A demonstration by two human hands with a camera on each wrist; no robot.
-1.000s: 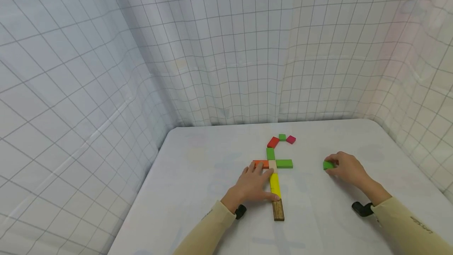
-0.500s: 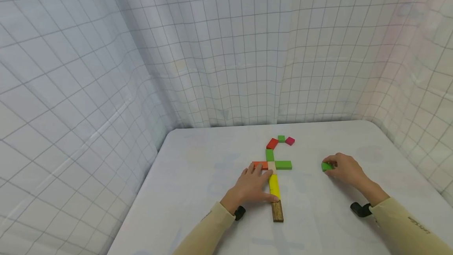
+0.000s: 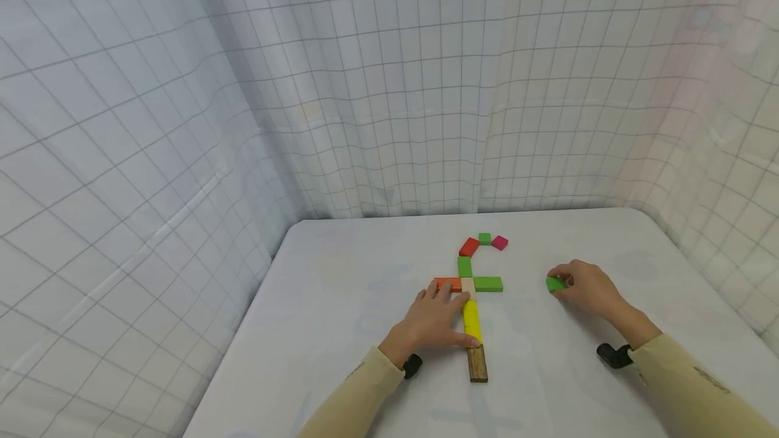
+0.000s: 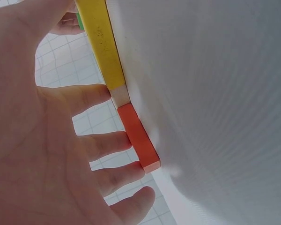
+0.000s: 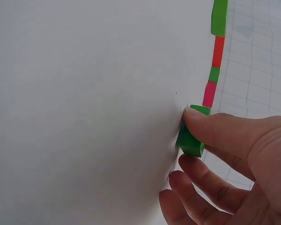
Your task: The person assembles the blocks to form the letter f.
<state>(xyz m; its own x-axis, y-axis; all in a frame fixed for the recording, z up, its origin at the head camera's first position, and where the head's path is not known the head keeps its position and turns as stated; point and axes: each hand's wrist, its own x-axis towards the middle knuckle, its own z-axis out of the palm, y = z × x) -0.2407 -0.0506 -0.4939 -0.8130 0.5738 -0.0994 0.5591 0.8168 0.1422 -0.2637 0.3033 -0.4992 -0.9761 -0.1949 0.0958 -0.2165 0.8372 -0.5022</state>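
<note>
My left hand [image 3: 433, 320] lies spread beside a cross-shaped row of flat blocks. Its thumb reaches the lower end of the yellow block [image 3: 472, 320], where the brown wooden block [image 3: 477, 363] begins. In the left wrist view its fingertips touch the pale block [image 4: 121, 96] and the orange block [image 4: 139, 138]. At the right, my right hand [image 3: 592, 289] pinches a small green block [image 5: 192, 136] between thumb and fingers, low over the white tabletop. A longer green block [image 3: 488, 284] forms the cross's right arm, and another green block [image 3: 464, 267] its top.
Beyond the cross, a red block [image 3: 469, 247], a small green block [image 3: 485, 238] and a magenta block [image 3: 500, 242] curve to the right. The white table [image 3: 341, 269] ends at a hanging white grid-patterned curtain [image 3: 389, 120], which also runs along both sides.
My right hand has shifted slightly left with the green block, which has turned a little. My left hand and the laid blocks stay in place.
</note>
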